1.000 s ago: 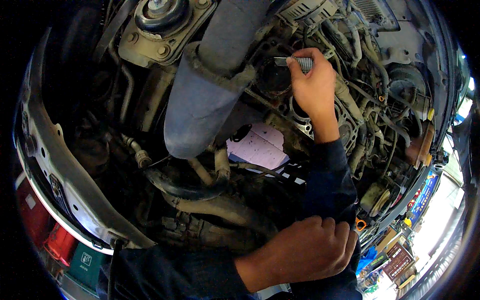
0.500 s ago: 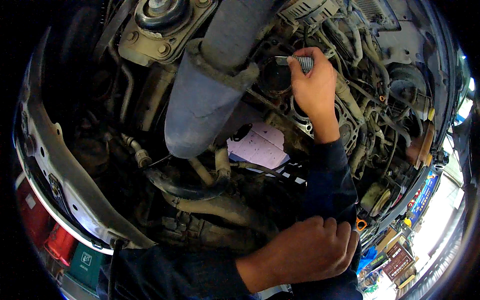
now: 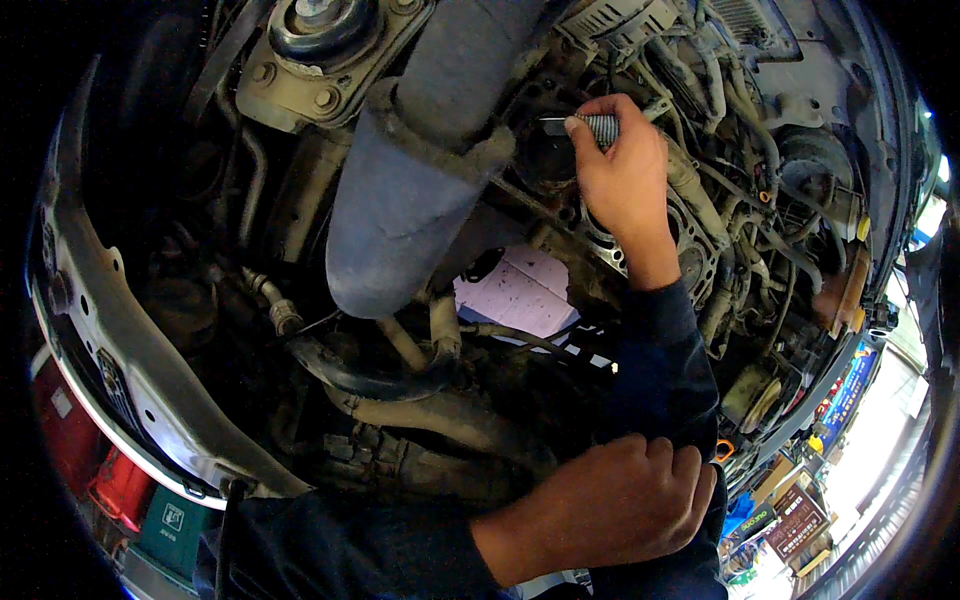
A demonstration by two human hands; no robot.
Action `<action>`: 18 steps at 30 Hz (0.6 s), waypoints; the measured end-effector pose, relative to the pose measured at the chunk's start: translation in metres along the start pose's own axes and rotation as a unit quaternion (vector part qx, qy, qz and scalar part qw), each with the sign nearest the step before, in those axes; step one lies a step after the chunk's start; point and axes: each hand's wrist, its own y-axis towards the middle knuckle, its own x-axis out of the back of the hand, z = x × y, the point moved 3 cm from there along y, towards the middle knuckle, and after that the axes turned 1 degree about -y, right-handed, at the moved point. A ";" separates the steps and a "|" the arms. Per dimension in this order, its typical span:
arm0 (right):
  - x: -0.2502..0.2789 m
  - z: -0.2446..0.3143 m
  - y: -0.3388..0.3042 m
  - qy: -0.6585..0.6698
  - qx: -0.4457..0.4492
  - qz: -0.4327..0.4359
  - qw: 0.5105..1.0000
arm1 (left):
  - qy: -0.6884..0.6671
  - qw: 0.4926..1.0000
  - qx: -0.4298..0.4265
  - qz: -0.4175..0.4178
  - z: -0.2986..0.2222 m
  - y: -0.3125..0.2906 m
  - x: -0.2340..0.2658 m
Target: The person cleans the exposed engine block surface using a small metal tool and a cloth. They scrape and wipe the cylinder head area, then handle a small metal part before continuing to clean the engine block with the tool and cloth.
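Observation:
My right hand (image 3: 628,180) reaches over the engine block, closed round the grey ribbed handle of a small flat-bladed scraper (image 3: 598,128). Its thin metal blade points left over a dark round cylinder bore (image 3: 545,165), against the block's flat top face. I cannot tell whether the blade touches the metal. Lower down, my left hand (image 3: 610,492) is curled into a loose fist beside my right sleeve, back of the hand up. Its fingertips and anything inside them are hidden. Below my right wrist, more of the block's top face (image 3: 695,232) shows, with holes in it.
A thick grey padded tube (image 3: 410,200) hangs left of the right hand. A pinkish sheet (image 3: 515,290) with dark specks lies deeper in the bay. Hoses (image 3: 765,150) crowd the right side; an engine mount (image 3: 325,40) sits at upper left. Boxes (image 3: 795,520) stand beyond the car.
My right hand has shifted slightly left with the scraper, and the blade now looks thinner, at a different tilt. The left hand has stayed nearly still.

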 end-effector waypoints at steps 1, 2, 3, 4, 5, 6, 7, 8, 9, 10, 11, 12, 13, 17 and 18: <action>0.003 -0.002 0.003 -0.003 -0.008 -0.003 1.000 | 0.000 1.000 -0.001 -0.004 0.000 0.000 0.000; 0.004 -0.003 0.005 -0.007 -0.016 -0.006 1.000 | 0.001 1.000 -0.002 -0.008 0.000 0.000 0.000; 0.005 -0.003 0.005 -0.006 -0.008 -0.006 1.000 | -0.002 1.000 -0.001 -0.005 0.000 0.000 0.000; 0.005 -0.003 0.003 -0.005 -0.001 -0.006 1.000 | -0.005 1.000 -0.001 -0.003 0.000 0.000 0.000; 0.005 -0.003 0.002 -0.004 0.007 -0.006 1.000 | -0.008 1.000 0.000 -0.001 0.000 0.000 0.000; 0.005 -0.004 0.003 -0.005 0.007 -0.008 1.000 | -0.008 1.000 0.000 -0.001 0.000 0.001 0.000; 0.005 -0.005 0.004 -0.007 0.007 -0.010 1.000 | -0.009 1.000 -0.001 -0.002 0.001 0.000 -0.001; 0.006 -0.006 0.004 -0.008 0.008 -0.012 1.000 | -0.009 1.000 -0.002 -0.003 0.001 0.000 -0.001; 0.007 -0.008 0.004 -0.009 0.008 -0.015 1.000 | -0.014 1.000 -0.002 -0.003 0.000 0.000 -0.001; 0.005 -0.006 0.002 -0.005 0.009 -0.017 1.000 | -0.016 1.000 0.002 -0.002 0.000 0.000 -0.001; 0.003 -0.004 0.002 0.000 0.010 -0.019 1.000 | -0.018 1.000 0.007 -0.001 0.000 -0.001 -0.001; 0.001 -0.003 0.003 0.000 0.003 -0.009 1.000 | -0.013 1.000 0.011 0.000 0.001 -0.002 -0.002; 0.000 -0.003 0.005 0.001 -0.004 0.002 1.000 | -0.008 1.000 0.015 0.001 0.002 -0.003 -0.003; 0.005 -0.006 0.000 0.006 0.021 -0.005 1.000 | -0.019 1.000 0.003 0.010 -0.001 -0.001 -0.003; 0.004 -0.007 0.001 0.008 0.015 -0.003 1.000 | -0.017 1.000 0.001 0.004 0.000 -0.001 -0.003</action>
